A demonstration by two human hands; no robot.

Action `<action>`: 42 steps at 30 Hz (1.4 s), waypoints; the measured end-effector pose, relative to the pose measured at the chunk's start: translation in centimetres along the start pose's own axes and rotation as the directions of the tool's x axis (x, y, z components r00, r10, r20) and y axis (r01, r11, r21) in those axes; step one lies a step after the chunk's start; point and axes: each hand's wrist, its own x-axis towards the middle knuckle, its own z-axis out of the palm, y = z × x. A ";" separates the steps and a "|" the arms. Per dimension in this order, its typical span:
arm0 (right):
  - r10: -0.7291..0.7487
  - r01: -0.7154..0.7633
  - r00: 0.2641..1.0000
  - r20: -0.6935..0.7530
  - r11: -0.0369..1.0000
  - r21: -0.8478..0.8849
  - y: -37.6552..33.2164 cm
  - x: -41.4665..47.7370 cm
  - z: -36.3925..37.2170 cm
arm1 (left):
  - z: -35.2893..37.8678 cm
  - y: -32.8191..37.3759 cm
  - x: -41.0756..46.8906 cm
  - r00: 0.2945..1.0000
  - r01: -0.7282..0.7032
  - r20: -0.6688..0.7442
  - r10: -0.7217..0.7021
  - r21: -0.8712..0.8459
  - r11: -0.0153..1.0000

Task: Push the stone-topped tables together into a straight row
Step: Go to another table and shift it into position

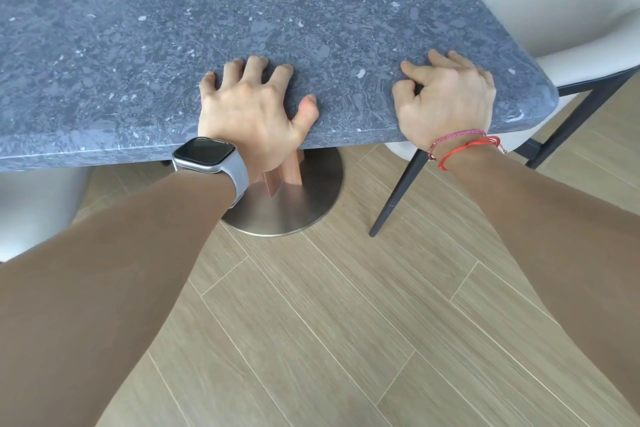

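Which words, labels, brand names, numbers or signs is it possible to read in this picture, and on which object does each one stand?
None: no readable text appears anywhere in this view.
Smartwatch on the left wrist: screen dark, showing nothing.
Stone table top: only speckled pattern, no label.
Round metal base, chair and bracelets: no markings visible.
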 end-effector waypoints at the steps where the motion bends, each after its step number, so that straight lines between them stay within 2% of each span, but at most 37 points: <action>1: 0.003 -0.003 1.000 0.001 1.000 -0.002 0.0 0.0 0.0 | 0.0 0.0 0.0 1.000 0.000 0.002 0.000 0.004 1.000; 11: 0.035 -0.034 0.999 -0.014 0.999 0.035 -0.5 -0.4 -0.4 | -0.1 -0.1 0.0 1.000 0.003 0.007 -0.003 0.002 1.000; 17: 0.033 -0.032 0.999 0.042 0.999 -0.021 -0.7 -0.2 -0.7 | -0.6 -0.2 -0.2 0.996 0.027 0.083 -0.026 -0.015 1.000; 20: 0.045 -0.043 0.996 0.084 0.999 -0.020 -0.9 -0.1 -1.1 | -1.3 -0.6 -0.2 0.986 0.045 0.165 -0.031 -0.078 0.996; 23: 0.072 -0.068 0.987 0.147 0.997 -0.033 -1.4 0.2 -1.3 | -2.2 -1.1 -0.1 0.972 0.061 0.236 -0.010 -0.212 0.975; 26: 0.128 -0.119 0.969 0.211 0.991 -0.057 -3.8 0.3 -1.5 | -3.5 -2.6 -0.7 0.981 0.064 0.195 -0.005 -0.296 0.953; 28: 0.067 -0.060 0.968 0.241 0.997 -0.038 -6.7 0.0 -1.4 | -4.2 -4.7 -1.6 0.988 0.100 0.142 -0.063 -0.269 0.958; 31: -0.113 0.099 0.959 0.261 0.993 0.064 -12.6 -1.4 -0.3 | -5.0 -9.9 -3.7 0.973 0.217 0.120 -0.195 -0.202 0.955; 35: -0.314 0.282 0.909 0.274 0.947 0.151 -20.4 -3.7 2.0 | -6.3 -17.1 -7.2 0.941 0.331 0.124 -0.314 -0.155 0.931; 39: -0.378 0.332 0.883 0.279 0.922 0.200 -27.1 -5.2 4.4 | -7.4 -21.8 -9.4 0.933 0.357 0.091 -0.347 -0.131 0.925; 42: -0.408 0.379 0.871 0.274 0.913 0.153 -30.1 -5.7 6.0 | -7.4 -23.9 -9.7 0.913 0.408 0.076 -0.401 -0.136 0.903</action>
